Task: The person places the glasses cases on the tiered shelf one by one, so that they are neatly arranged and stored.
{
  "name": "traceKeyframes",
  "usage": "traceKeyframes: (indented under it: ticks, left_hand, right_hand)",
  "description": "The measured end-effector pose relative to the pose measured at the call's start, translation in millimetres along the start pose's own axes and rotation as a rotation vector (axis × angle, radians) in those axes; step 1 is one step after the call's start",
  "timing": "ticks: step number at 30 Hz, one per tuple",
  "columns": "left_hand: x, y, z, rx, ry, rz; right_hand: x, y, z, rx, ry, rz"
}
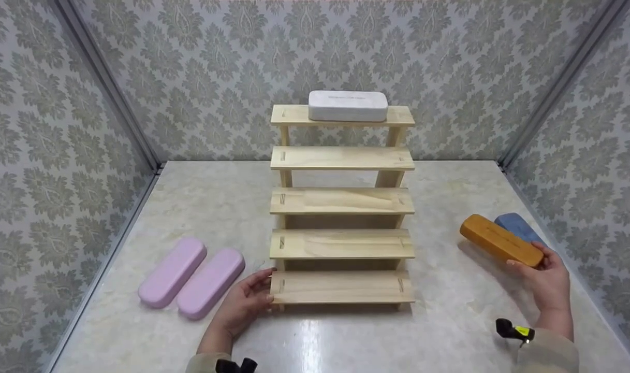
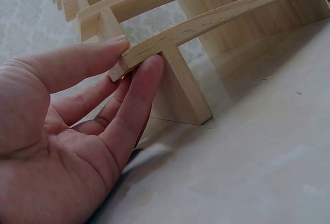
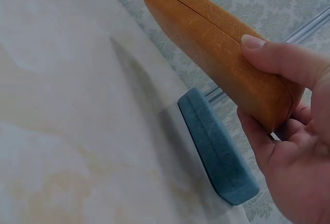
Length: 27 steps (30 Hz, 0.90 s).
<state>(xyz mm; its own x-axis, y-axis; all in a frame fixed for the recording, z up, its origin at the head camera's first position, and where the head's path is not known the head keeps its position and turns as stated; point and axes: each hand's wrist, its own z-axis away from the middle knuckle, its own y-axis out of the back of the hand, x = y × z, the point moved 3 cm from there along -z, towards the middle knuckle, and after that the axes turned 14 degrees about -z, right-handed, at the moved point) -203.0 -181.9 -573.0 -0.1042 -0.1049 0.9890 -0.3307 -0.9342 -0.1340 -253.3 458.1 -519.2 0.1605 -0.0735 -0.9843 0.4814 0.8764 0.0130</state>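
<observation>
My right hand (image 1: pixel 550 277) holds an orange glasses case (image 1: pixel 501 240) by its near end, thumb on one side and fingers on the other. In the right wrist view the orange case (image 3: pixel 206 44) is raised off the table, above a blue glasses case (image 3: pixel 219 149) that lies there. At the left end of the lowest step, my left hand (image 1: pixel 245 303) pinches the board of a wooden stepped rack (image 1: pixel 342 286); the left wrist view shows thumb and fingers around the board's corner (image 2: pixel 149 49). A white glasses case (image 1: pixel 348 106) lies on the rack's top step.
Two pink glasses cases (image 1: pixel 172 273) lie side by side on the table (image 1: pixel 346 342), left of the rack. Patterned walls (image 1: pixel 216 77) with metal corner posts (image 1: pixel 107 88) enclose the table at the back and both sides.
</observation>
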Motion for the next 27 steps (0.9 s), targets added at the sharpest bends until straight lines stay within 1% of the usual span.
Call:
traceKeyframes:
  ticks: [2,7,12,18,21,27]
  left_hand:
    - [-0.4,0.1,0.0,-0.008,-0.008,0.002]
    - [-1.1,0.2,0.0,-0.015,-0.008,0.017]
    - [-1.1,1.0,-0.2,-0.017,-0.013,0.017]
    - [-1.2,1.8,-1.1,-0.007,-0.014,-0.005]
    - [-1.1,1.8,-1.5,-0.006,-0.012,-0.01]
    - [-1.3,1.7,-2.1,-0.009,-0.015,-0.01]
  right_hand:
    - [-3.8,-0.2,1.7,-0.014,0.032,-0.061]
    - [-15.3,-2.2,7.7,-0.045,0.12,-0.152]
    - [-28.3,-6.0,12.2,-0.068,0.158,-0.234]
    - [-43.6,-12.4,17.4,-0.11,0.209,-0.333]
    - [-51.5,-16.6,19.9,-0.137,0.229,-0.365]
    - [-67.5,-26.2,22.8,-0.178,0.268,-0.394]
